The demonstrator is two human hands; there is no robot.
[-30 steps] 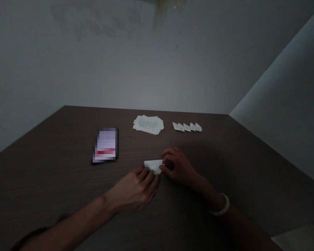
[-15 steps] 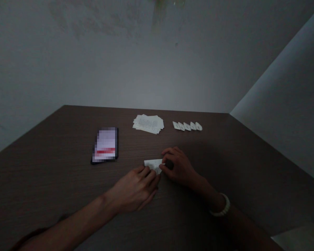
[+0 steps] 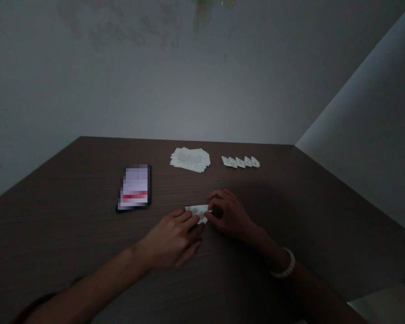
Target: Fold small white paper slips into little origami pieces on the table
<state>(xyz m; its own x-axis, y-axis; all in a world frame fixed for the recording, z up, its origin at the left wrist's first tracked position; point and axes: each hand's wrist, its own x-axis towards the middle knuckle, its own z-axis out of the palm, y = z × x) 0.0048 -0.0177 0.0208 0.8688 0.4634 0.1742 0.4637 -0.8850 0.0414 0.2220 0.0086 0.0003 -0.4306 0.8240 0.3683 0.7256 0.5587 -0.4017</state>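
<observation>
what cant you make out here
All in the head view:
Near part of the small white printed paper slip: covered by the left hand
Its right end: covered by the right hand
Wording on the stack of white paper sheets: too small
Screen of the black-edged rectangular phone: pixelated
Pale shape, bottom right: cut off by picture edge

- Left hand (image 3: 173, 238) and right hand (image 3: 232, 215): both bare, with slim, tapering fingers.
- Right wrist (image 3: 277, 253): a pale, off-white bracelet (image 3: 291, 266) — one loop of small rounded segments, like beads.
- Beside the left forearm (image 3: 111, 275): a dark curved edge (image 3: 35, 306) — sleeve or shadow, too dim to tell.
</observation>
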